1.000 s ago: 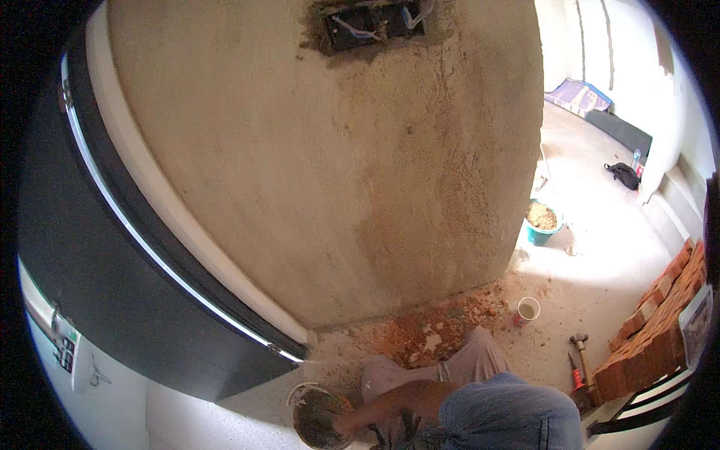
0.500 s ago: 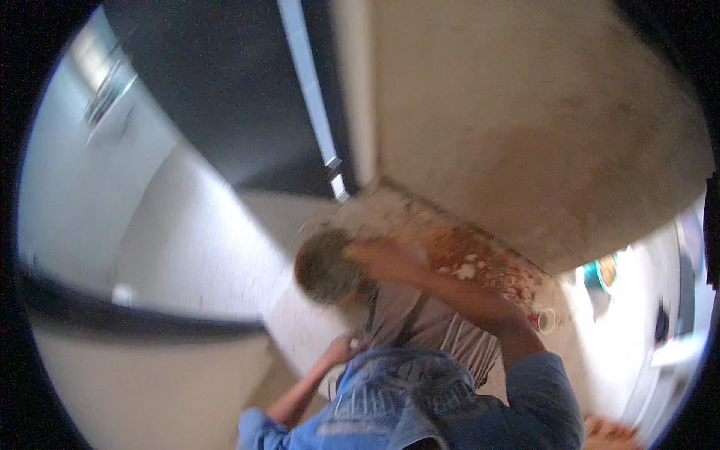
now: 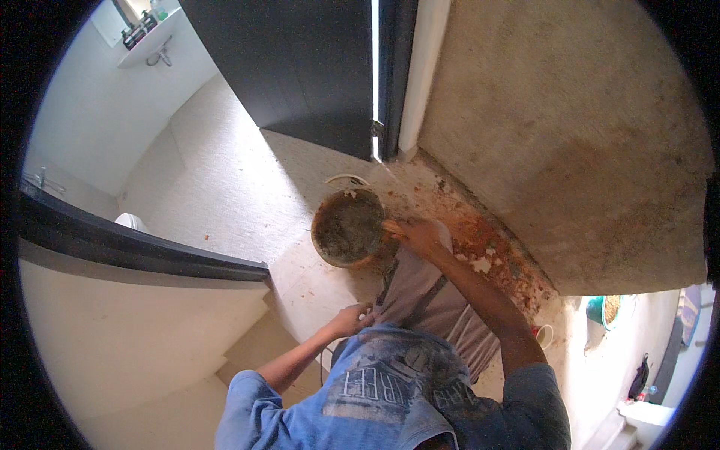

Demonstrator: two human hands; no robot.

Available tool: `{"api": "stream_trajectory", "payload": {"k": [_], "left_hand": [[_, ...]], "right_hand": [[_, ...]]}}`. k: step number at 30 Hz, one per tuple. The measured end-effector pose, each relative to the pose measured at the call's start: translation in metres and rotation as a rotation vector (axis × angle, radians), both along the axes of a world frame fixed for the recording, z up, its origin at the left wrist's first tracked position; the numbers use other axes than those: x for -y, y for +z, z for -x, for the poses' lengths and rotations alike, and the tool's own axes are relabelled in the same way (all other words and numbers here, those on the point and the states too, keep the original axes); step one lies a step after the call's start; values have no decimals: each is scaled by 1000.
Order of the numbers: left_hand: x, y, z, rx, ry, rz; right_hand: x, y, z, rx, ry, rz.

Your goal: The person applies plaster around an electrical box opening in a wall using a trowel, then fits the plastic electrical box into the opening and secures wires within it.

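A round bucket (image 3: 330, 259) stands in front of me on the floor, with rough grey material like mortar inside. At its right rim is my right hand (image 3: 416, 235), fingers closed around a short orange-brown piece that may be a tool handle; the rest of it cannot be made out. My left hand (image 3: 349, 321) rests low against my trousers (image 3: 427, 289), its fingers curled together. A small pale spot shows at those fingers, too small to name. Behind the bucket a pale curved band (image 3: 346, 178) is partly visible.
A dark door (image 3: 307, 75) stands open beyond the bucket, with a washbasin (image 3: 148, 45) past it. Reddish debris (image 3: 484, 244) lies along the foot of the plastered wall (image 3: 555, 150). A small cup-like container (image 3: 545, 336) and a green bucket (image 3: 602, 311) are at right. Steps (image 3: 244, 345) lie at left.
The view has turned and sharpened, so the door and bucket sit farther right in it. My right hand remains by the bucket's rim and my left hand by my trousers.
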State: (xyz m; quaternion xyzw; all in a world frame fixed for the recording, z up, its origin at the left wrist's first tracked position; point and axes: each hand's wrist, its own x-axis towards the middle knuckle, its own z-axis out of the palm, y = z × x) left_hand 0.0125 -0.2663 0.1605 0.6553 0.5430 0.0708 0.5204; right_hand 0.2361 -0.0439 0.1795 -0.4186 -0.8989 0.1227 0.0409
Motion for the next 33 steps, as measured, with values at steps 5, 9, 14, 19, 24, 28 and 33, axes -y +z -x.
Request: {"api": "stream_trajectory", "payload": {"k": [5, 9, 14, 19, 24, 28, 33], "left_hand": [[-5, 1, 15, -4, 58, 75], [10, -10, 25, -9, 119, 40], [-24, 34, 12, -12, 26, 57], [-13, -40, 20, 60, 12, -54], [-122, -73, 59, 640, 215, 209], [-199, 240, -52, 92, -41, -508], [-272, 443, -183, 305, -198, -1376]], "right_hand": [[9, 30, 38, -451, -104, -122], [20, 51, 94, -335, -192, 233], [-5, -45, 90, -244, -102, 26], [-22, -47, 82, -354, -108, -59], [-25, 36, 36, -822, -61, 91], [53, 148, -107, -857, -635, 35], [118, 325, -230, -801, -1031, -309]]}}
